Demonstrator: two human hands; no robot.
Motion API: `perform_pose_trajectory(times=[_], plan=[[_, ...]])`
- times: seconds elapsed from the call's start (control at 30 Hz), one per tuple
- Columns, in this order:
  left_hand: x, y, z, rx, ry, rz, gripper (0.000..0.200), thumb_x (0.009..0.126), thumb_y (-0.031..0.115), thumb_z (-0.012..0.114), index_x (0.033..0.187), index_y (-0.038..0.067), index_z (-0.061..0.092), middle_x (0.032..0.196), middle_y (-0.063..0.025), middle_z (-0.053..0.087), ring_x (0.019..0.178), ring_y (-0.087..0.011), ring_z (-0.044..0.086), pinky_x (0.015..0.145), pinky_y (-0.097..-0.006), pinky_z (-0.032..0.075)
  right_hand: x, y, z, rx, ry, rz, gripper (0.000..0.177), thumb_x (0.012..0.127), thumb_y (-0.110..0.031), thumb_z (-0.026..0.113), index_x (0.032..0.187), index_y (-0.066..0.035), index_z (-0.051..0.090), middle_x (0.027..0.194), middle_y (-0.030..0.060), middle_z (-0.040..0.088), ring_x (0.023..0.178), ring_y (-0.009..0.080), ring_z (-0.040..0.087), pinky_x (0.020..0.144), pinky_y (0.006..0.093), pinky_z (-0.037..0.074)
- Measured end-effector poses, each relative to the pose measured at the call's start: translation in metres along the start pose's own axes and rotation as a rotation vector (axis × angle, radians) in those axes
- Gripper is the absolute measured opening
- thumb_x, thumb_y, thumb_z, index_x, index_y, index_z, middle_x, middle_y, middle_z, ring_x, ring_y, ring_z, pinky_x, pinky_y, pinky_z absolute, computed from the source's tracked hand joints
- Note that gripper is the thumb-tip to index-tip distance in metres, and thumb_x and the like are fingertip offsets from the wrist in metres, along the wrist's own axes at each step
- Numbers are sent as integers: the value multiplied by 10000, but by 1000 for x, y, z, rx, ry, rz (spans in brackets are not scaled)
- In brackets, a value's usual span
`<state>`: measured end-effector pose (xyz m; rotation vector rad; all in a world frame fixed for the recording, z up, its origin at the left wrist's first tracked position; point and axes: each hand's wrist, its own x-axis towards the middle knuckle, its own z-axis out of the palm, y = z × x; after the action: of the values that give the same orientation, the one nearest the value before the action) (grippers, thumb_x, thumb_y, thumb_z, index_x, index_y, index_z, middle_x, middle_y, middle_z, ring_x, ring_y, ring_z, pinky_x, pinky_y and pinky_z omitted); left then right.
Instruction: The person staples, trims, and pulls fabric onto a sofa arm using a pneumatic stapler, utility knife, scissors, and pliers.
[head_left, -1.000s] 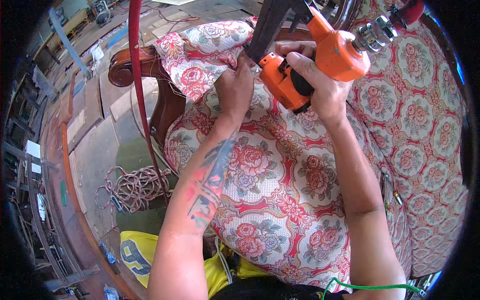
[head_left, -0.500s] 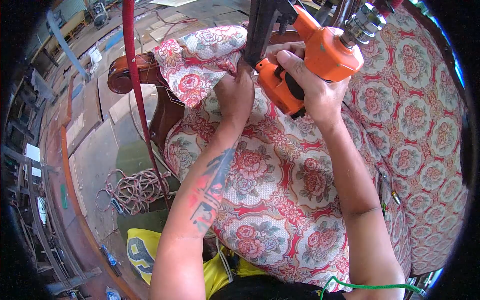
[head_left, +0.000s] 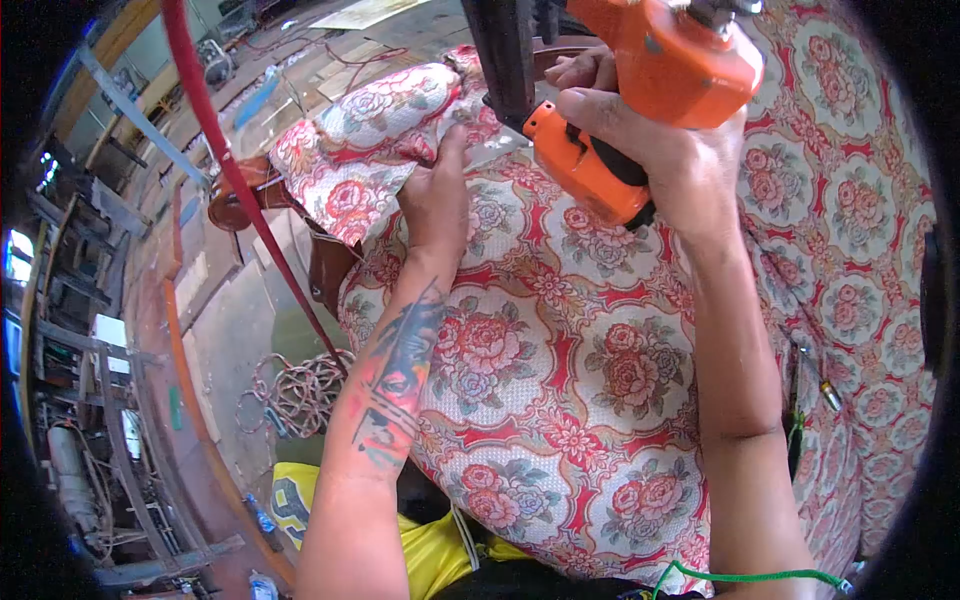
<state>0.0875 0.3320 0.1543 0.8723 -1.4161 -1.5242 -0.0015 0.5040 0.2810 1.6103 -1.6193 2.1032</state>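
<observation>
My right hand [head_left: 695, 165] is wrapped round an orange pneumatic staple gun [head_left: 690, 75], whose dark nose section stands near the seat's far edge. The handle hides some of the fingers. To its left, my left hand [head_left: 437, 210] grips a loose flap of floral fabric [head_left: 375, 125], thumb uppermost and fingers partly hidden. That flap lies over the carved wooden armrest [head_left: 235, 200]. Below both arms spreads the seat [head_left: 570, 350], covered in the same red-and-cream rose pattern.
A red hose [head_left: 230, 160] hangs down on the left, near a heap of coiled rope [head_left: 300, 390] on the floor. The patterned backrest [head_left: 850, 200] rises at the right. A small metal fitting [head_left: 830, 395] lies in the crease there. Wooden frames [head_left: 130, 450] stand far left.
My left hand has moved slightly left and down, away from the staple gun's nose. The staple gun and right hand have shifted a little right. The view has also shifted.
</observation>
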Motion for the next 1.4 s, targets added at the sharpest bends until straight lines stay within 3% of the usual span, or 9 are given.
perform_pose_trajectory(times=[0.13,0.2,0.33,0.43,0.5,0.77,0.87,1.13,1.4], plan=[[7,-5,3,-78,-33,201,428,911,383,787,1009,-33,770,908,-70,730,784,-134,646,742,-291,509,3,-24,-22,-104,-17,-47,299,789,-27,814,1046,57,687,938,109,742,874,186,728,807,326,592],[-6,10,7,-223,-71,121,269,897,142,814,1101,-7,722,1098,-69,729,958,-168,691,835,-317,544,-4,-24,-29,-146,25,19,314,783,-32,829,1052,45,686,929,98,741,872,177,725,796,319,588],[-5,11,9,-118,-31,100,247,899,144,817,1082,5,726,1072,-58,729,974,-170,678,834,-341,547,-8,-2,-65,-76,82,18,296,786,-31,821,1038,43,685,913,94,734,855,172,717,782,317,582],[-5,12,11,-136,-34,95,282,912,204,815,1113,37,709,1049,-49,710,960,-176,667,824,-361,543,-17,17,-87,-42,99,6,282,789,-30,815,1028,41,684,900,91,728,843,168,711,771,317,577],[-8,15,15,-317,37,111,398,927,329,799,1140,5,708,987,-54,714,797,-153,665,684,-309,547,-20,28,-99,-23,105,0,273,790,-29,811,1021,40,683,892,89,724,835,166,707,764,316,573],[-3,18,15,-141,-15,91,403,953,419,741,1168,84,682,1019,-28,696,875,-161,664,719,-331,532,-13,48,-121,10,156,-64,236,797,-26,795,994,35,680,859,80,709,802,157,691,736,313,560],[0,23,30,-223,-56,-2,415,967,452,709,1201,127,601,1060,-39,604,1015,-181,547,868,-369,475,-20,43,-116,9,154,-83,223,799,-25,789,984,33,679,846,77,704,790,153,685,726,312,555],[0,4,46,-217,19,105,298,962,406,726,1027,130,637,968,-3,610,917,-150,560,845,-344,471,-17,23,-96,-7,114,-123,186,805,-22,773,956,29,676,813,69,689,757,144,669,698,310,542],[5,16,56,-159,38,48,519,950,628,613,1215,184,563,1014,2,607,918,-170,557,822,-378,443,-16,26,-95,-38,95,-168,150,812,-19,757,929,24,673,780,61,674,724,134,653,669,307,529]])
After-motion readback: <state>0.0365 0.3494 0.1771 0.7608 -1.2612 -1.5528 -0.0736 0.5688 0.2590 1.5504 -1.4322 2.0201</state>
